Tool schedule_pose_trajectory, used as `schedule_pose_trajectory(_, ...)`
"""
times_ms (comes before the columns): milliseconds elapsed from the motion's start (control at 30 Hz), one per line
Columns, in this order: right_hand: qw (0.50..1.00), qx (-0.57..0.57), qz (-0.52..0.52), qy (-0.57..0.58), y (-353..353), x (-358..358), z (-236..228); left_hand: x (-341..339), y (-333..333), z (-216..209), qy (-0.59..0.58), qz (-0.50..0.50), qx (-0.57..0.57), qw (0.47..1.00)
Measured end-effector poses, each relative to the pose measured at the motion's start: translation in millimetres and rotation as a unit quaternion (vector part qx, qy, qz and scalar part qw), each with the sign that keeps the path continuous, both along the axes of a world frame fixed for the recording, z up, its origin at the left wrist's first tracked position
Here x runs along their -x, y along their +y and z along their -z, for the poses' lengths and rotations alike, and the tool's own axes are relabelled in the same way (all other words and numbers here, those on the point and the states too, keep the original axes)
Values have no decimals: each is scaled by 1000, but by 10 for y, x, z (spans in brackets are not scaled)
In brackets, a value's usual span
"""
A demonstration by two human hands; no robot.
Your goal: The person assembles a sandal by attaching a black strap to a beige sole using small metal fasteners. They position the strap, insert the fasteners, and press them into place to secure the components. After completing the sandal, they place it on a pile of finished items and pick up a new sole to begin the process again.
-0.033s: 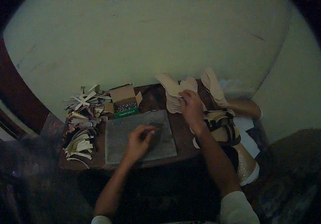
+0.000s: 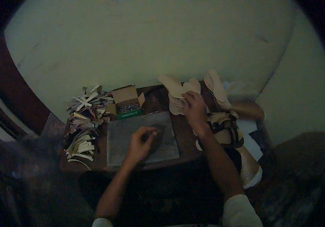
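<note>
My right hand (image 2: 195, 109) reaches to a stack of beige shoe insoles (image 2: 175, 90) at the back of the table. Its fingertips are closed at the right edge of the stack, on an insole. My left hand (image 2: 141, 142) hovers over a flat grey slab (image 2: 123, 136) near the table's front edge. The thumb and forefinger of that hand are pinched together. Anything between them is too small and dark to make out. Beyond the slab stands an open cardboard box (image 2: 128, 94) with small shiny metal nails (image 2: 128, 108) inside.
Cut strips of scrap material (image 2: 81, 145) lie heaped along the table's left side. More insoles (image 2: 216, 87) lean at the back right. Sandals with dark straps (image 2: 226, 130) lie by my right forearm. A pale wall (image 2: 151, 45) closes off the back. The light is dim.
</note>
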State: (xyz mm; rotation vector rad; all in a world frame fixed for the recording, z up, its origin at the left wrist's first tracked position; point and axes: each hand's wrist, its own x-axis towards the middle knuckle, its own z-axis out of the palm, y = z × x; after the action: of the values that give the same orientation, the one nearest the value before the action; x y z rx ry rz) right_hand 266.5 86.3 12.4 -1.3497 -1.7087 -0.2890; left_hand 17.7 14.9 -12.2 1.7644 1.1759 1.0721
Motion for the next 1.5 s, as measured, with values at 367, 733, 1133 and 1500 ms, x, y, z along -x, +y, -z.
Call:
schedule_pose_trajectory(367, 924, -16, -371, -96, -1078, 1140, 16, 331, 162, -140, -318, -174, 127, 923)
schedule_pose_trajectory(733, 798, 431, -264, 328, -687, 895, 272, 255, -60, -199, 127, -18, 304, 944)
schedule_pose_trajectory(1133, 873, 234, -248, 349, -352, 691, 580, 589, 196, 137, -5, -93, 130, 987)
schedule_pose_trajectory(1500, 921, 366, -101, 86, -581, 607, 249, 683, 249, 183, 65, -193, 49, 978)
